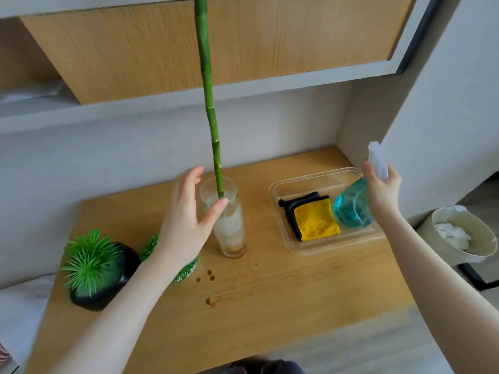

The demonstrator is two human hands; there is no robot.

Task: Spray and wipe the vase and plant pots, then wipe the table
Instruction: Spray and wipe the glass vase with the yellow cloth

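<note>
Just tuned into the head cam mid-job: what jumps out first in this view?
A tall green bamboo stalk rises from a cloudy glass vase at mid-table, with the left hand open around the vase. At right, the right hand grips a teal spray bottle above a clear tray that holds a yellow cloth. Brown spots mark the wooden table in front of the vase.

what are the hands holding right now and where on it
The right hand grips the teal spray bottle by its neck, just below the white spray head. The left hand is open beside the glass vase, gripping nothing.
</note>
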